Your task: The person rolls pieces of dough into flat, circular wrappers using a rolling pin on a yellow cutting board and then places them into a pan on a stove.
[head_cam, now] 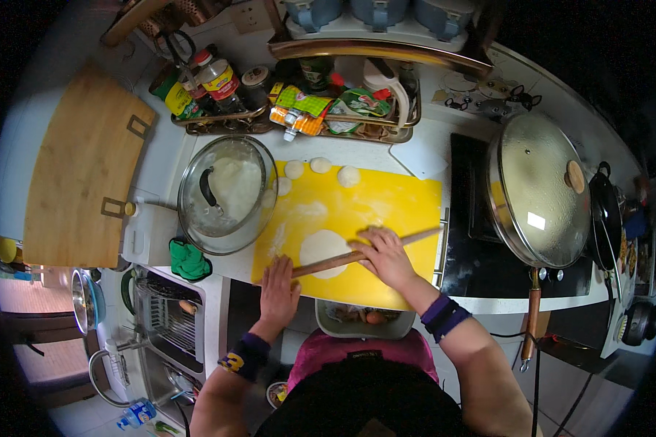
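Note:
A wooden rolling pin (pixel 328 264) lies slantwise over a flat round of dough (pixel 318 246). My left hand (pixel 279 292) rests with its fingers over the pin's left end. Right of the dough, my right hand (pixel 385 257) is laid across the pin, and the bare right end sticks out past it. Beneath them is a yellow mat (pixel 407 202) dusted with flour. Several small dough balls sit along its far left edge, one of them (pixel 349 176) nearest the middle. A glass lid (pixel 235 164) covers a wide bowl of white dough or flour, overlapping the mat's left corner.
On the right, a lidded pan (pixel 541 191) stands on the black cooktop (pixel 470 273). A white scraper (pixel 420 158) lies behind the mat. Bottles and pouches fill a rack (pixel 344 131) at the back. Leftward are a green cloth (pixel 188 261) and the sink (pixel 158 377). An open bin (pixel 355 330) hangs below the counter edge.

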Motion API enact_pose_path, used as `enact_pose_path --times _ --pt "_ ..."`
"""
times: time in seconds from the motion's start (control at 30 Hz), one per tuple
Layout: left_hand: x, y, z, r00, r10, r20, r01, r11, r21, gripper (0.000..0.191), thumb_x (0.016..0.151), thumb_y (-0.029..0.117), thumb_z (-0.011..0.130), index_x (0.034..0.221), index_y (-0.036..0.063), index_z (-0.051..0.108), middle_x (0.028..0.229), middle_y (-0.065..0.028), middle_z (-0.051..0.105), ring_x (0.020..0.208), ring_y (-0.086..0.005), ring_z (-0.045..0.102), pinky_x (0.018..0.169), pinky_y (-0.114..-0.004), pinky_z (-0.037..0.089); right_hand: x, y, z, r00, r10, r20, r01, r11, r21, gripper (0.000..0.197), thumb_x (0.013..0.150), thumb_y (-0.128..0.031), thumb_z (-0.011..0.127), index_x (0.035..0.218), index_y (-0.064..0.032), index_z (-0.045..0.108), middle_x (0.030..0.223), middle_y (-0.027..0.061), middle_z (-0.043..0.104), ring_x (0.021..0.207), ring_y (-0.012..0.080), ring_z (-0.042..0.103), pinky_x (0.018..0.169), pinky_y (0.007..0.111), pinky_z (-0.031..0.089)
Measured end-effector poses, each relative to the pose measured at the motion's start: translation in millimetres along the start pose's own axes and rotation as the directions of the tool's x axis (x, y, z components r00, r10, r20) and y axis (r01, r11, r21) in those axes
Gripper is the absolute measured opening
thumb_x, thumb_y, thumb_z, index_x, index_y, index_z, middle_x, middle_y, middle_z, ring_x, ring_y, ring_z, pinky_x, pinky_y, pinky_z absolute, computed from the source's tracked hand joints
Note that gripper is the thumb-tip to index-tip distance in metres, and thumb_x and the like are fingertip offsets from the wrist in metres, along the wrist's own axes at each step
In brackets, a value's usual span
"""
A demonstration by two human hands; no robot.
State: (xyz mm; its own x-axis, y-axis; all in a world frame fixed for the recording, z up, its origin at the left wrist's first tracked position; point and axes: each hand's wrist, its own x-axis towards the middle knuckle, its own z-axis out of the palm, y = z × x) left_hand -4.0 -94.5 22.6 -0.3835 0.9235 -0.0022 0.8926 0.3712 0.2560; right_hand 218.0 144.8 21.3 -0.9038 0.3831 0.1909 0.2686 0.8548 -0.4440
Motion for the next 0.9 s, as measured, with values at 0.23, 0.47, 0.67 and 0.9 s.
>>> enact_pose_path --times 0.23,0.47,0.67,0.9 --pt "43.3 -34.9 13.8 0.995 -0.061 -0.079 0.062 0.998 0.013 0.072 0.100 0.032 0.052 0.159 -0.0007 0.027 0.165 -0.0193 0.029 0.154 -0.0368 0.025 0.125 -0.053 0.019 115.4 18.9 18.4 0.998 0.054 -0.018 -0.057 0.953 -0.298 0.070 0.103 -0.053 0.045 0.161 -0.0154 0.032 0.166 0.0118 0.030 0.156 0.0348 0.020 0.126 0.059 0.011" --pt "37.9 -14.3 -0.6 1.000 -0.025 -0.001 0.025 1.000 -0.002 0.076 0.095 0.037 0.060 0.155 -0.0030 0.035 0.160 -0.0212 0.038 0.149 -0.0378 0.034 0.124 -0.054 0.020 93.0 19.7 6.7 0.998 0.062 0.034 -0.047 0.941 -0.334 0.066 0.105 -0.043 0.043 0.162 -0.0124 0.030 0.166 0.0149 0.029 0.155 0.0359 0.021 0.127 0.055 0.013" --pt "-44.4 0.5 16.2 0.981 0.164 0.108 -0.167 0.986 0.016 0.078 0.094 0.040 0.063 0.155 -0.0007 0.037 0.162 -0.0196 0.036 0.153 -0.0333 0.029 0.126 -0.051 0.017 -9.5 -12.7 -13.8 0.954 0.147 0.262 -0.079 0.964 -0.253 0.072 0.105 -0.042 0.047 0.162 -0.0045 0.025 0.168 0.0165 0.025 0.157 0.0355 0.017 0.127 0.054 0.010" --pt "83.7 -35.6 8.1 0.995 -0.044 -0.094 0.041 0.998 -0.037 0.075 0.098 0.038 0.059 0.156 -0.0021 0.033 0.161 -0.0194 0.038 0.150 -0.0333 0.035 0.123 -0.047 0.025 137.0 37.7 16.5 0.983 0.166 -0.076 -0.182 0.920 -0.348 0.068 0.105 -0.045 0.044 0.162 -0.0110 0.028 0.168 0.0170 0.025 0.156 0.0374 0.018 0.126 0.057 0.013"
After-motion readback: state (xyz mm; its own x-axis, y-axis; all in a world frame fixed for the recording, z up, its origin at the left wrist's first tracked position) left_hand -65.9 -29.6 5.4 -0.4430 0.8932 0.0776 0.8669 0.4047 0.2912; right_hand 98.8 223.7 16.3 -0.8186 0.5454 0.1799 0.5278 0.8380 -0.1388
